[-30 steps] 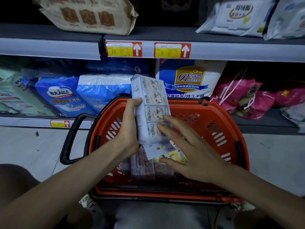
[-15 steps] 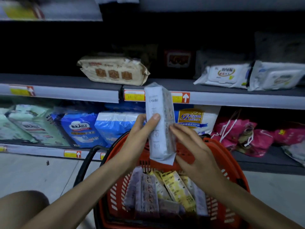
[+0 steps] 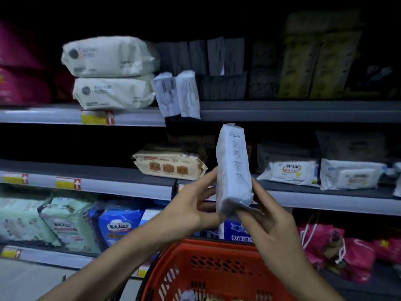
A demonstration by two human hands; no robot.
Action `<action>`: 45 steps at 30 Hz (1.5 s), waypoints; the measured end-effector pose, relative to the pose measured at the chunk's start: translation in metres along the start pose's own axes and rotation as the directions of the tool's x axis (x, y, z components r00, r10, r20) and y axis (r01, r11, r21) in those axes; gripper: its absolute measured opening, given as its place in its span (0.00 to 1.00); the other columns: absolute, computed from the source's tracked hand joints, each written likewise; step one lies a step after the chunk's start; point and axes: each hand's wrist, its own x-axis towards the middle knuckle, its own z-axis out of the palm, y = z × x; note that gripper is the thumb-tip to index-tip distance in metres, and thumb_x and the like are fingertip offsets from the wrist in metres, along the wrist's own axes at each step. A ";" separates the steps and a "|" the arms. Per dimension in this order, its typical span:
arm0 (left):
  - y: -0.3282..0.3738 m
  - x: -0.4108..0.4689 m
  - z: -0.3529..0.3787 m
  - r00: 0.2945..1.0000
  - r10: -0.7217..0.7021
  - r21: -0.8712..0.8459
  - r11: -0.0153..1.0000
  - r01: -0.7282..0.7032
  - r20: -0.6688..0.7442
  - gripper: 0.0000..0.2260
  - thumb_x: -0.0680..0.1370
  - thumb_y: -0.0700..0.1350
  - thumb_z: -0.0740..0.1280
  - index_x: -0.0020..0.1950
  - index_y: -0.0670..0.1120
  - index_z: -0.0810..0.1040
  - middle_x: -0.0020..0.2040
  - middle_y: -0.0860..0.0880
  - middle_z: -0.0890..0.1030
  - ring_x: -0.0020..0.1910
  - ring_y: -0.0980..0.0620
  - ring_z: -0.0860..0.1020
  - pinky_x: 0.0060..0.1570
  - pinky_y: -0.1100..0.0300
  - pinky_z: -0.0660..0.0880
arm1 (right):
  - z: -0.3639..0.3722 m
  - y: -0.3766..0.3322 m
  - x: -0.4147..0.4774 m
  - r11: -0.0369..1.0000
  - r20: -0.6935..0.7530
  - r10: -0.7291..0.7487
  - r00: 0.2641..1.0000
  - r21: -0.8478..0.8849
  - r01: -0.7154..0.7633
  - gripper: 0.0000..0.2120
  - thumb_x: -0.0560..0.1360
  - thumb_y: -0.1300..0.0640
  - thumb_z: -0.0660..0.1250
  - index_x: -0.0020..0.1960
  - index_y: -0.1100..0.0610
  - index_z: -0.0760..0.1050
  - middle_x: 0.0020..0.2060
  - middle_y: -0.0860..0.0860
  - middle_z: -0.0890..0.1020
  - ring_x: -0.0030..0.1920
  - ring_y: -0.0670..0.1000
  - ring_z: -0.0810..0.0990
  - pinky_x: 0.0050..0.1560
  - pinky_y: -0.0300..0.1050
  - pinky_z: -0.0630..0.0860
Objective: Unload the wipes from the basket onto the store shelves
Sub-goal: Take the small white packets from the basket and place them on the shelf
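Note:
A tall white wipes pack (image 3: 233, 170) stands upright in front of the middle shelf. My left hand (image 3: 193, 208) grips its left side and my right hand (image 3: 268, 220) holds its lower right corner. The red basket (image 3: 217, 263) sits below the hands at the bottom centre, with a few packs just showing at the frame's lower edge. Two similar white packs (image 3: 178, 94) lean at the front of the upper shelf (image 3: 282, 109), overhanging its edge.
Two big white packs (image 3: 110, 72) are stacked at upper left. A beige wipes pack (image 3: 169, 165) and white wipes packs (image 3: 288, 172) lie on the middle shelf (image 3: 97, 183). Blue and green bags (image 3: 65, 220) fill the lower left shelf, pink bags (image 3: 336, 246) the lower right.
Both hands lifted the white pack out of the basket and upward, turning it upright. The view tilted up, bringing the upper shelf into sight and dropping the basket to the bottom edge.

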 end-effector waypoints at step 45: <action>0.070 0.072 -0.053 0.829 0.159 0.630 0.729 0.267 -0.536 0.27 0.78 0.51 0.68 0.78 0.59 0.68 0.45 0.61 0.83 0.48 0.56 0.83 0.47 0.50 0.82 | 0.017 -0.077 0.176 0.898 -0.148 0.006 0.989 -0.435 -0.071 0.24 0.74 0.57 0.75 0.69 0.51 0.76 0.57 0.48 0.84 0.57 0.50 0.83 0.59 0.50 0.80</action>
